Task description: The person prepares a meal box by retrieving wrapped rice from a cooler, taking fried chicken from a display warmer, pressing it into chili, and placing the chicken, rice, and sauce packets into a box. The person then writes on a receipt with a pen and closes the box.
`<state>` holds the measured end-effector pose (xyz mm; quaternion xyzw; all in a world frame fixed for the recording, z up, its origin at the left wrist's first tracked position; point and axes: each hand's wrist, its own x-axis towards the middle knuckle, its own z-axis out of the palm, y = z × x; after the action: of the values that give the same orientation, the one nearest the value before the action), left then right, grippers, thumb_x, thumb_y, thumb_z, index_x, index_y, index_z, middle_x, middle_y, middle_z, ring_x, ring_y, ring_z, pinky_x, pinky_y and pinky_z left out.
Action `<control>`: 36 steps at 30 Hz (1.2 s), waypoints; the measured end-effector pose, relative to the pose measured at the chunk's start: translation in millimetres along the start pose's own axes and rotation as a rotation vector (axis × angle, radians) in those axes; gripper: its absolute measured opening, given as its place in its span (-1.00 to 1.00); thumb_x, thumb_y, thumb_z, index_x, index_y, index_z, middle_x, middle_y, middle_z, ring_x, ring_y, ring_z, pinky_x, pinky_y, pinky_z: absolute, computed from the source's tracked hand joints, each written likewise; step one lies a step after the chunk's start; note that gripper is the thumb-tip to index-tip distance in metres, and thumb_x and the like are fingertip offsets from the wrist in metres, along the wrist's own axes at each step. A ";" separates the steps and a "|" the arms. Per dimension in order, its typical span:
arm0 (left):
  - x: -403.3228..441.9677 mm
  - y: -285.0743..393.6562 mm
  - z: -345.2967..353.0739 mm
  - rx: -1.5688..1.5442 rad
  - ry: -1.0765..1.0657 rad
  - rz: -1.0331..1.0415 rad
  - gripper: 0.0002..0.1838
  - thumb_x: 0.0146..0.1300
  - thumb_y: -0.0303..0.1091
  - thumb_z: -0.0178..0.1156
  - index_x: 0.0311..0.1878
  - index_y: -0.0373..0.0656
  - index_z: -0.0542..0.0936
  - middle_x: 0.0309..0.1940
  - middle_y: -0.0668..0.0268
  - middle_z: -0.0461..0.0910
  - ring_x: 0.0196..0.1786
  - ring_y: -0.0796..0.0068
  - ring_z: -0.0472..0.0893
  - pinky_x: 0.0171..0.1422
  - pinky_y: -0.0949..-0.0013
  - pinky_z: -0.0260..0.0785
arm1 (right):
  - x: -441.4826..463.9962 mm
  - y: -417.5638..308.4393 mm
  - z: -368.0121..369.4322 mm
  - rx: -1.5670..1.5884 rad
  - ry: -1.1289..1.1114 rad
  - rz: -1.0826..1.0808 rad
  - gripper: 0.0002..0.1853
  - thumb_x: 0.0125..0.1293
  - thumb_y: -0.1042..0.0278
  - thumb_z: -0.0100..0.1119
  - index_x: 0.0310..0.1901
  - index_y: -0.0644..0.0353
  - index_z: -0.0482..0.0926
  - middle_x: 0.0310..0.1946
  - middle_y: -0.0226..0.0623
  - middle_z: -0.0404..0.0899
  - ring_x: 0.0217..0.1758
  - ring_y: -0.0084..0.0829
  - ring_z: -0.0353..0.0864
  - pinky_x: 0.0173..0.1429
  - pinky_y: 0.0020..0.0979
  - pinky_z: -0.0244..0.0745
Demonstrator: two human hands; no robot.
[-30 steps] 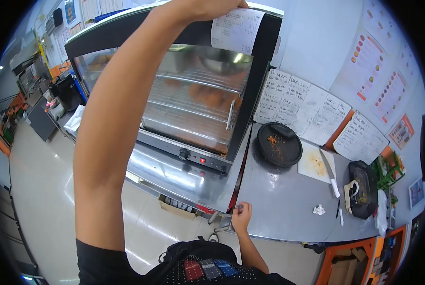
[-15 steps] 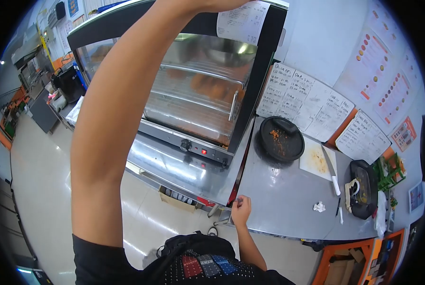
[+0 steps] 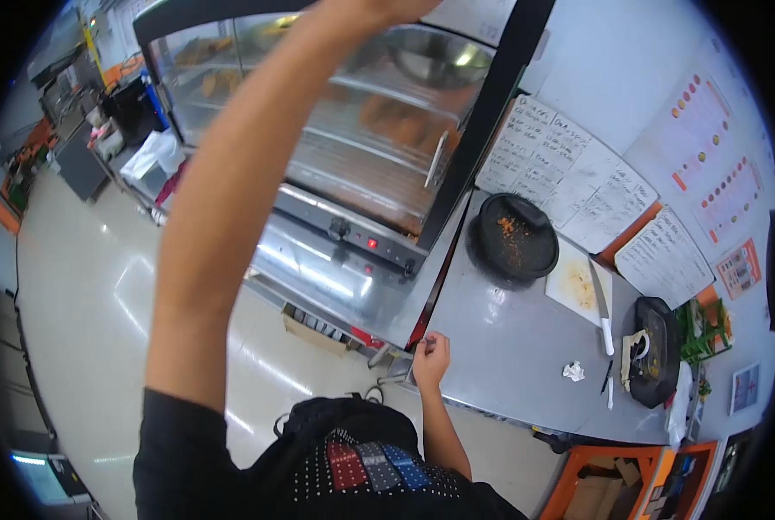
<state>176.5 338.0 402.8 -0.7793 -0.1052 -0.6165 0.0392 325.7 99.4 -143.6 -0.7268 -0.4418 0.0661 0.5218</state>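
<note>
Though the left hand [image 3: 398, 9], cropped, and right hand [image 3: 431, 362], fingers [image 3: 441, 344] curled, leave any hold unclear, the paper [image 3: 471, 17] looks light, flexible, best edge-pinched.

A glass-fronted warmer [image 3: 357, 178] stands on a steel counter [image 3: 314, 270], its top cropped from view, a metal handle [image 3: 437, 159] slanting at the right of the pane. Below, 1 red switch [image 3: 372, 243] glows between 2 dark knobs [image 3: 339, 229]. Inside, wire racks [image 3: 405, 101] show with a steel bowl [image 3: 437, 65] and, lower down, brown food [image 3: 403, 123] too blurred to identify. A white sheet [image 3: 474, 19], its print unreadable, lies against the black frame [image 3: 491, 95] at upper right, partly out of shot. Just beside the counter, a steel table [image 3: 500, 364] spreads right, its smooth top catching a soft glare
</note>
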 end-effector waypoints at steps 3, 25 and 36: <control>-96.5 7.2 8.1 -0.093 0.231 -0.188 -0.60 0.52 -0.16 -0.03 -0.01 -0.33 0.65 -0.11 0.05 0.67 0.00 0.19 0.64 0.14 0.28 0.42 | -1.5 3.0 1.6 -0.001 -0.055 0.006 -0.84 0.22 0.46 0.26 -0.17 0.24 0.56 -0.28 -0.20 0.55 -0.44 -0.31 0.55 -0.27 -0.29 0.46; -884.3 303.0 -172.3 0.055 -0.887 -2.336 -0.56 0.47 -0.03 -0.04 -0.12 -0.28 0.56 -0.16 -0.08 0.54 -0.10 -0.09 0.56 0.02 -0.06 0.38 | 21.5 -16.5 21.8 -0.206 -0.580 -0.241 -0.69 0.31 0.13 0.29 -0.45 0.22 0.64 -0.59 -0.12 0.57 -0.55 -0.17 0.57 -0.39 -0.20 0.44; -942.6 549.5 -111.9 -0.236 -0.774 -2.769 -0.51 0.48 0.00 -0.09 0.06 -0.28 0.53 0.16 -0.19 0.50 0.17 -0.22 0.53 0.24 -0.07 0.39 | -110.4 -36.0 94.7 -0.221 -1.021 -0.092 -0.82 0.34 0.36 0.29 -0.32 0.32 0.62 -0.52 -0.25 0.60 -0.48 -0.40 0.57 -0.34 -0.37 0.46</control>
<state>-18.7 -327.9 -446.5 -0.1668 -0.7158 0.0826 -0.6730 185.9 89.6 -196.8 -0.6327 -0.6756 0.3420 0.1624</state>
